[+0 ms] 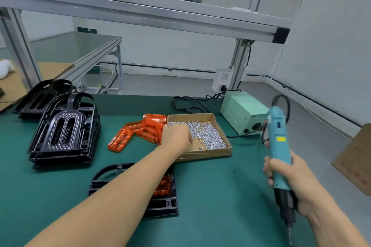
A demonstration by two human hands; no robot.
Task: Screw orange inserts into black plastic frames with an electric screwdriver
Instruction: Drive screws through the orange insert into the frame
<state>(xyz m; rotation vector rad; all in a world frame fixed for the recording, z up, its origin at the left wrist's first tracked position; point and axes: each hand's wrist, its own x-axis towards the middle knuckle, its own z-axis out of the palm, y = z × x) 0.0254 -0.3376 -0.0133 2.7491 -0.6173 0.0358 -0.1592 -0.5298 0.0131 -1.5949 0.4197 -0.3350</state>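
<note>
A black plastic frame (112,174) lies on the green mat in front of me, an orange insert (163,185) seated in it and partly hidden by my left forearm. My left hand (175,138) reaches into the cardboard tray (210,151) of small silver screws (208,133), fingers curled down among them. My right hand (291,178) grips the teal electric screwdriver (279,146), held upright to the right with its bit pointing down above the mat. Loose orange inserts (138,132) lie left of the tray.
A stack of black frames (64,130) stands at the left, more behind it. The pale green power supply (243,112) sits behind the tray with its black cables. A cardboard box (355,158) stands at the right edge. An aluminium shelf frame (140,14) crosses overhead.
</note>
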